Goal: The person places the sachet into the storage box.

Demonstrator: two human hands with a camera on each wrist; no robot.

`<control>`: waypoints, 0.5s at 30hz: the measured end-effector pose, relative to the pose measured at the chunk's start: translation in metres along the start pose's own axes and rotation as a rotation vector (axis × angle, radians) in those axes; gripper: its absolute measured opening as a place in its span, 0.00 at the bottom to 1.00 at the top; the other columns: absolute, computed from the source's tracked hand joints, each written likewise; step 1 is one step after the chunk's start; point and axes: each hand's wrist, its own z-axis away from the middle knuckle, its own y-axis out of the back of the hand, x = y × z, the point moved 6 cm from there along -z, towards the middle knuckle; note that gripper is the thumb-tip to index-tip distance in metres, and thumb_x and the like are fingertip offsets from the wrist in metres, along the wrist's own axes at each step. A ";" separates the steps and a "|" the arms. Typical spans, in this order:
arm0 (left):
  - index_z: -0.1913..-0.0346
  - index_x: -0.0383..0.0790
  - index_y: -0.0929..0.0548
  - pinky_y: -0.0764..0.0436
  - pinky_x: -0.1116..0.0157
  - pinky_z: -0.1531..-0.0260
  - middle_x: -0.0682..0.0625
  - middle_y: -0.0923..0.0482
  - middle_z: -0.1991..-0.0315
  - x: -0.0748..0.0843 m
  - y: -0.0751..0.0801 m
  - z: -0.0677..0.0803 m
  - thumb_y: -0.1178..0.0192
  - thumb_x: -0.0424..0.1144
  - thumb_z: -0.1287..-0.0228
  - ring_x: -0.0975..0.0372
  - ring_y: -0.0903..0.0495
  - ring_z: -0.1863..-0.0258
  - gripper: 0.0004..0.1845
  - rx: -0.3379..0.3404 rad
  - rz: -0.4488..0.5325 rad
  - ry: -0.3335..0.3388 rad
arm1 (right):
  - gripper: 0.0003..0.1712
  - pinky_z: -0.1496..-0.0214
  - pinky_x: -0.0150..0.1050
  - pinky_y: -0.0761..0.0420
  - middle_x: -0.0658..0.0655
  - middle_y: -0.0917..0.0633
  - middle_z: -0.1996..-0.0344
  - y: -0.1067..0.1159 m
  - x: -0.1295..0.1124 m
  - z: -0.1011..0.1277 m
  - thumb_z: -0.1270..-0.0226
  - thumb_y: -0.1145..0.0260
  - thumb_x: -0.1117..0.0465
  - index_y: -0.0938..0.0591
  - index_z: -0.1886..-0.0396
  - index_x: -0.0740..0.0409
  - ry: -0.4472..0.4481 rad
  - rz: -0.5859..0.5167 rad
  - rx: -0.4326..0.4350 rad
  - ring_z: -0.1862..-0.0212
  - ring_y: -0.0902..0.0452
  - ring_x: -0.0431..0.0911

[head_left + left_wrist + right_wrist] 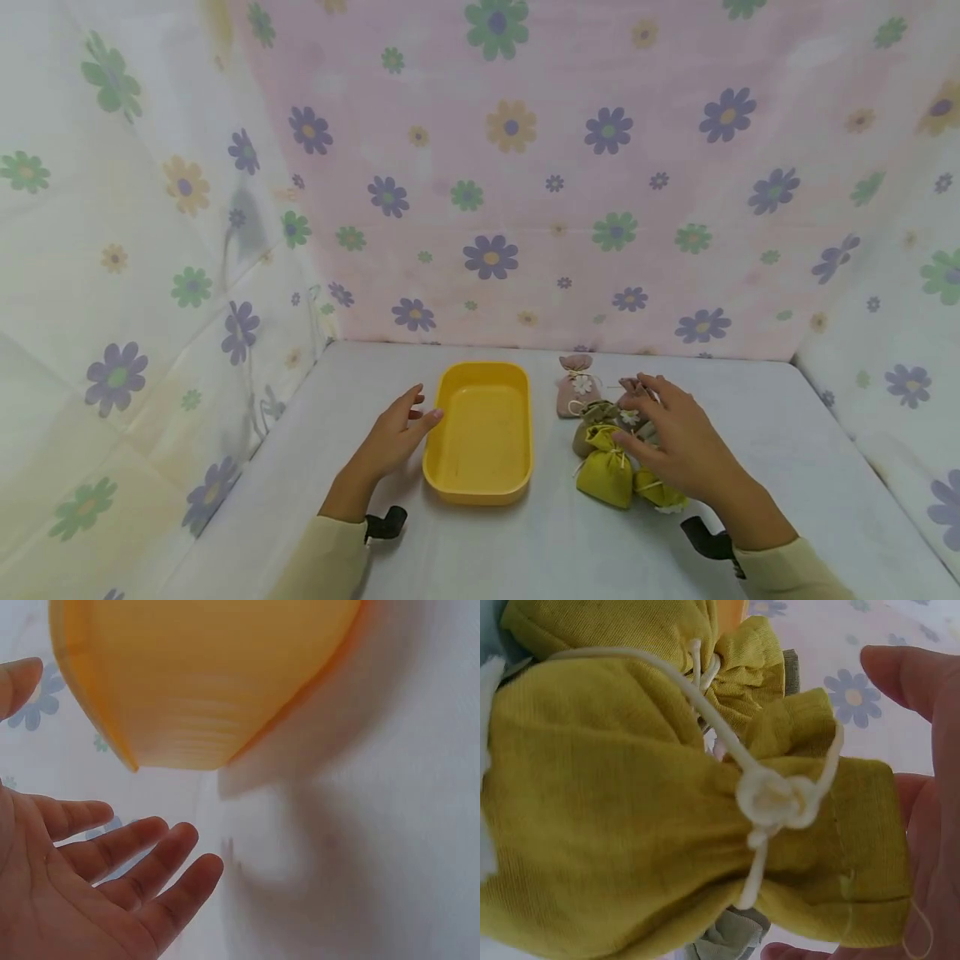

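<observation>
Two flowered cloth walls [525, 167] meet at the table's [750, 500] far edge, and nothing bears readable writing. A yellow tray [480, 433] sits mid-table, its left rim just touched by the left hand [393, 437], fingers straight and holding nothing. Right of the tray huddle several pouches, a pink pouch [576, 385] farthest back; the right hand [678, 446] lies spread over them, fingertips at the tied neck of a yellow pouch [606, 475], with bare table toward the right edge.

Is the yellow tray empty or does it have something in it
Empty: the head view shows the yellow tray's bare inside; the pouches lie beside it.
</observation>
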 end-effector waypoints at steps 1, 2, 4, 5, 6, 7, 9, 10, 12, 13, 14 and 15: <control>0.18 0.49 0.44 0.26 0.41 0.31 0.44 0.32 0.24 0.000 -0.002 0.000 0.45 0.71 0.31 0.48 0.26 0.31 0.48 0.003 0.020 0.001 | 0.28 0.28 0.75 0.39 0.65 0.32 0.25 -0.001 0.000 0.000 0.28 0.35 0.36 0.17 0.41 0.51 0.007 -0.004 0.004 0.24 0.39 0.68; 0.18 0.49 0.43 0.26 0.41 0.31 0.45 0.31 0.25 -0.001 -0.003 -0.001 0.44 0.71 0.32 0.49 0.26 0.31 0.48 0.003 0.040 0.006 | 0.27 0.29 0.75 0.38 0.64 0.31 0.25 -0.001 0.000 0.000 0.28 0.34 0.38 0.17 0.42 0.51 0.014 -0.013 0.007 0.25 0.38 0.66; 0.18 0.48 0.43 0.25 0.42 0.31 0.45 0.29 0.26 -0.001 -0.008 -0.002 0.42 0.71 0.33 0.49 0.26 0.31 0.49 -0.002 0.075 0.009 | 0.23 0.30 0.75 0.36 0.62 0.28 0.26 -0.002 -0.001 0.000 0.28 0.32 0.42 0.15 0.45 0.52 0.034 -0.034 0.014 0.27 0.34 0.65; 0.18 0.48 0.42 0.25 0.42 0.31 0.45 0.29 0.27 -0.001 -0.009 -0.003 0.40 0.69 0.33 0.49 0.26 0.31 0.48 -0.006 0.096 0.015 | 0.21 0.31 0.76 0.36 0.62 0.26 0.27 -0.002 -0.002 0.000 0.29 0.31 0.44 0.15 0.46 0.52 0.043 -0.043 0.020 0.28 0.33 0.64; 0.18 0.48 0.42 0.25 0.43 0.32 0.45 0.29 0.27 -0.001 -0.011 -0.003 0.38 0.67 0.33 0.49 0.26 0.32 0.48 -0.010 0.118 0.020 | 0.20 0.32 0.77 0.36 0.61 0.24 0.29 -0.001 -0.002 0.000 0.30 0.29 0.46 0.14 0.48 0.53 0.052 -0.050 0.026 0.29 0.31 0.64; 0.19 0.48 0.41 0.24 0.43 0.32 0.46 0.29 0.27 -0.002 -0.013 -0.004 0.36 0.64 0.33 0.49 0.26 0.32 0.47 -0.012 0.137 0.028 | 0.18 0.32 0.78 0.36 0.60 0.21 0.32 -0.002 -0.003 -0.001 0.31 0.28 0.47 0.13 0.49 0.53 0.054 -0.059 0.029 0.30 0.29 0.64; 0.19 0.48 0.39 0.24 0.43 0.32 0.45 0.29 0.27 -0.001 -0.015 -0.005 0.35 0.59 0.32 0.49 0.26 0.32 0.44 -0.012 0.172 0.030 | 0.16 0.33 0.81 0.39 0.58 0.16 0.38 -0.002 -0.003 -0.002 0.33 0.27 0.50 0.12 0.51 0.53 0.057 -0.072 0.033 0.33 0.25 0.62; 0.20 0.49 0.38 0.23 0.44 0.33 0.45 0.30 0.27 -0.002 -0.016 -0.006 0.34 0.56 0.32 0.48 0.26 0.32 0.42 -0.009 0.197 0.033 | 0.16 0.33 0.82 0.41 0.56 0.14 0.42 -0.003 -0.003 -0.003 0.33 0.26 0.50 0.12 0.51 0.53 0.053 -0.074 0.031 0.34 0.24 0.61; 0.21 0.50 0.35 0.22 0.45 0.33 0.45 0.29 0.27 -0.003 -0.017 -0.006 0.33 0.49 0.31 0.48 0.25 0.32 0.38 -0.004 0.253 0.036 | 0.15 0.33 0.83 0.43 0.54 0.12 0.46 -0.004 -0.004 -0.004 0.35 0.25 0.51 0.11 0.52 0.52 0.037 -0.078 0.022 0.36 0.22 0.60; 0.22 0.50 0.33 0.22 0.45 0.33 0.44 0.29 0.27 -0.003 -0.017 -0.007 0.34 0.46 0.30 0.47 0.25 0.33 0.36 -0.005 0.282 0.027 | 0.15 0.33 0.84 0.44 0.52 0.12 0.48 -0.005 -0.004 -0.004 0.35 0.25 0.51 0.11 0.52 0.51 0.027 -0.080 0.014 0.37 0.22 0.59; 0.23 0.50 0.32 0.22 0.46 0.33 0.44 0.29 0.27 -0.004 -0.018 -0.007 0.34 0.43 0.30 0.47 0.25 0.33 0.35 -0.005 0.310 0.023 | 0.15 0.32 0.84 0.45 0.52 0.12 0.48 -0.005 -0.004 -0.005 0.35 0.25 0.51 0.12 0.52 0.50 0.018 -0.080 0.008 0.36 0.22 0.59; 0.23 0.50 0.31 0.21 0.47 0.34 0.43 0.28 0.28 -0.005 -0.018 -0.007 0.34 0.41 0.30 0.47 0.24 0.33 0.34 -0.005 0.337 0.021 | 0.15 0.32 0.84 0.46 0.52 0.12 0.48 -0.005 -0.005 -0.005 0.35 0.25 0.51 0.12 0.52 0.50 0.008 -0.079 0.003 0.36 0.22 0.59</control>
